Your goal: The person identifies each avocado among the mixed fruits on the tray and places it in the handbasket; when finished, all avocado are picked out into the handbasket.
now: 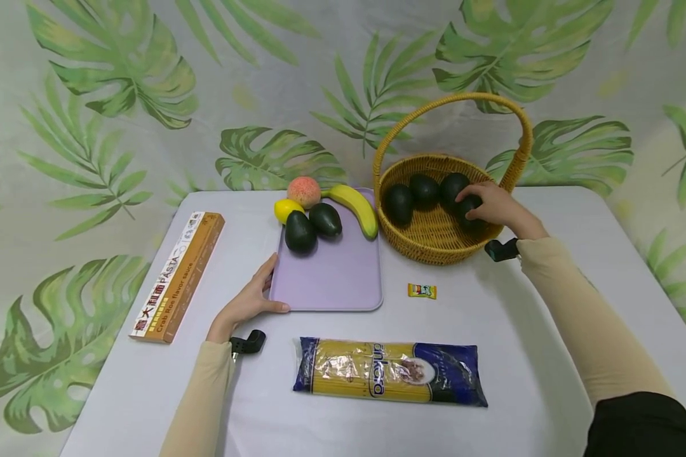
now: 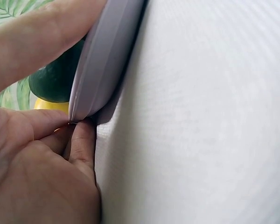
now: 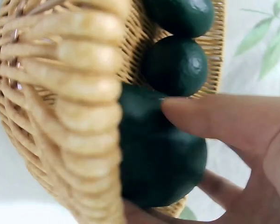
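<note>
My right hand (image 1: 505,206) reaches over the right side of a wicker basket (image 1: 429,255) and grips a dark green avocado (image 3: 161,158), its thumb on top and its fingers around the far side. Several other avocados (image 1: 424,190) lie along the basket's back and left. My left hand (image 1: 251,297) holds the near left corner of a lilac tray (image 1: 337,282), thumb along the front rim and fingers curled at the left edge. Two avocados (image 1: 300,233), a banana (image 1: 354,207), a peach (image 1: 304,192) and a lemon (image 1: 286,209) are grouped toward the tray's back.
A blue and yellow spaghetti packet (image 1: 389,371) lies across the table front. Between it and the basket is a small yellow-green wrapped sweet (image 1: 422,291). On the left stands a long pasta box (image 1: 177,279). The basket's tall handle (image 1: 451,98) arches over its opening.
</note>
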Motion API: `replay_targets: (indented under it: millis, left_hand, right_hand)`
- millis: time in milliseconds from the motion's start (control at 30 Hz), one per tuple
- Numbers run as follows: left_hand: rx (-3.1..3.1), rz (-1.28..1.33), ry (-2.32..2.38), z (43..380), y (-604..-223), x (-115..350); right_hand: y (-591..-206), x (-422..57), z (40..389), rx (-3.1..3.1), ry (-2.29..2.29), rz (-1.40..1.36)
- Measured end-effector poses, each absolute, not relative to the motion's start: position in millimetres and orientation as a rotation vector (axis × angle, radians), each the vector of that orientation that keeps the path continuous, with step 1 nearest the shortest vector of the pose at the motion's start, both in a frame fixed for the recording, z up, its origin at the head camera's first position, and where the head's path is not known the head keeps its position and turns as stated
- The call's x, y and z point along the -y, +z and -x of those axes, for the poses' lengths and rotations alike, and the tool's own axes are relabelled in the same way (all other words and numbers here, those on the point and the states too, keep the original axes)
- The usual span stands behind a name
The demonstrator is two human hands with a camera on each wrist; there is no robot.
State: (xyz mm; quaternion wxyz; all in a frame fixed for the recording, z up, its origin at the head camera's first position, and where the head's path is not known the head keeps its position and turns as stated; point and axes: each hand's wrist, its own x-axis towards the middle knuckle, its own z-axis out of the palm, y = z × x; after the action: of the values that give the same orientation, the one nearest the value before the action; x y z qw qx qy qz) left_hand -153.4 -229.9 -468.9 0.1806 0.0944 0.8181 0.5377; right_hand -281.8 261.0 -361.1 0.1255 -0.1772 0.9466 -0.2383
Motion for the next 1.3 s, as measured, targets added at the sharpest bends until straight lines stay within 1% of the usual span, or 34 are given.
replay_targets:
  millis: [167,300,433,567,800,1000,1300]
  left_hand:
    - [-2.303,-0.268,1.521,154.1,-469.6,229.8]
    - [-2.31,-0.272,1.522,153.8,-470.4,231.1]
    - [-2.334,-0.284,1.511,155.2,-472.2,232.7]
    - [-2.334,-0.28,1.503,155.7,-472.8,233.3]
    - [-2.313,-0.271,1.515,154.7,-472.8,231.9]
    - [-2.311,-0.261,1.517,153.7,-471.0,231.1]
    - [-2.312,-0.258,1.512,154.5,-471.1,230.8]
  right_hand:
    - [-362.0,-253.3,280.8,-2.728,-0.487,0.506]
    - [-361.4,-252.8,278.6,-2.746,-0.457,0.495]
    - [-359.1,-260.9,273.7,-2.746,-0.627,0.508]
    - [-357.5,-269.4,266.1,-2.733,-0.803,0.463]
    - [-350.5,-269.0,242.9,-2.667,-1.101,0.372]
    - [-347.2,-246.0,223.9,-2.556,-1.325,0.474]
    - [-352.8,-192.5,215.9,-2.412,-1.333,0.729]
